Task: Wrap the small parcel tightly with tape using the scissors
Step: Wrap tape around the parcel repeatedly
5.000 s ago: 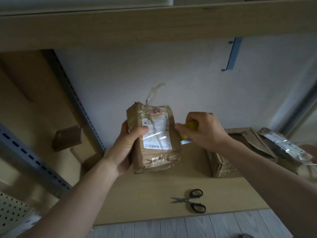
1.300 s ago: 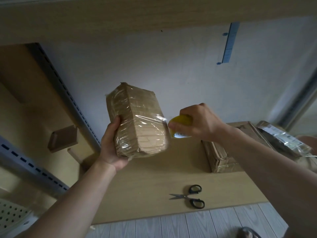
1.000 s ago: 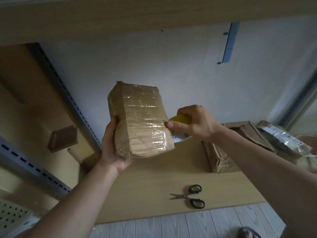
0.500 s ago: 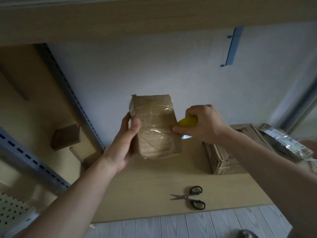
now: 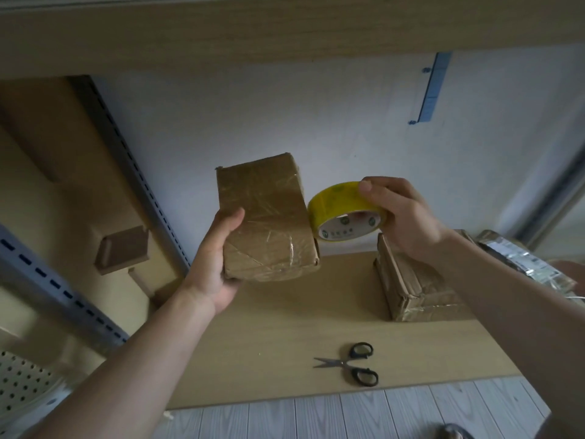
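Taking up most of the bottom half, a light wood shelf board [image 5: 278, 350] is seen under a second board overhead, with a white wall behind and blue-slotted metal uprights [image 5: 139, 172] off to the left. A stack of brown wrapped packages [image 5: 411, 286] is parked on the right side of the board, and a silvery plastic-bagged item [image 5: 519, 261] is lying just past it.

Next down in size, the small parcel [image 5: 266, 220] is held up in the air above the board, roughly centre, brown paper with shiny clear tape already laid over its faces. It's gripped by the left hand [image 5: 215, 258] from its left side and underneath, thumb pressed on the front face, fingers curled round the back out of sight.

The yellow tape roll [image 5: 345, 213] is held right against the parcel's right edge, touching it or as good as. It's pinched by the right hand [image 5: 402, 217], thumb on top of the roll's outer band, the other fingers wrapped behind it.

The black-handled scissors [image 5: 351, 365] are left flat on the board near its front edge, blades slightly parted, untouched, well below both hands.
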The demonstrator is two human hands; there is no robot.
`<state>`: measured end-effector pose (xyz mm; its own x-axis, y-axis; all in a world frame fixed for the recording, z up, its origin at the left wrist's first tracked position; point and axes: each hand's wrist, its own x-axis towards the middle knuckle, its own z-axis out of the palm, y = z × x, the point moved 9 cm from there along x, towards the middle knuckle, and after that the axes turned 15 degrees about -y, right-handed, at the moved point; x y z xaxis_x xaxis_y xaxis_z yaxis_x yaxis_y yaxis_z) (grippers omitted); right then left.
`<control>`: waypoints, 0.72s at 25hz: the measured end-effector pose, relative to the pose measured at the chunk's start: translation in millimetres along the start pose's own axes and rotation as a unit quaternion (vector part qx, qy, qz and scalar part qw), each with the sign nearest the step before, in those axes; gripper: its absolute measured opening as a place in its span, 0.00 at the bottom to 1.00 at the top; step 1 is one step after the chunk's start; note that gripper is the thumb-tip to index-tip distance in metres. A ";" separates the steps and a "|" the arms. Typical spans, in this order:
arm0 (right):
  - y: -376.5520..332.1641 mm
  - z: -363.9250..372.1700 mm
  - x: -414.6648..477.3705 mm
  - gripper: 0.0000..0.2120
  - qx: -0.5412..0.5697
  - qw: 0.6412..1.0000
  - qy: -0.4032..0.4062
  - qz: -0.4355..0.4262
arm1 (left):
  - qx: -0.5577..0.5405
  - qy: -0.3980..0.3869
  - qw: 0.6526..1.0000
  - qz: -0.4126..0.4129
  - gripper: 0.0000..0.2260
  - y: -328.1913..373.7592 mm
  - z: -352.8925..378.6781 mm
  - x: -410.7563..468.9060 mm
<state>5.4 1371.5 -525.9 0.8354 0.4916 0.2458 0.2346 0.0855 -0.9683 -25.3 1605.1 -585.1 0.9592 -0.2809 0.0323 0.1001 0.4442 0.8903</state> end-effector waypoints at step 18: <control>-5.7 6.8 10.2 0.33 -0.539 0.841 0.015 0.047 | -0.074 -0.003 0.997 0.033 0.15 9.7 -12.1 0.3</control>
<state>9.2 1381.9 -518.2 0.8832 0.4300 0.1872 0.4687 -0.7947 -0.3857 -20.8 1619.6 -581.9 0.9634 -0.2520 0.0911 0.0758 0.5825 0.8093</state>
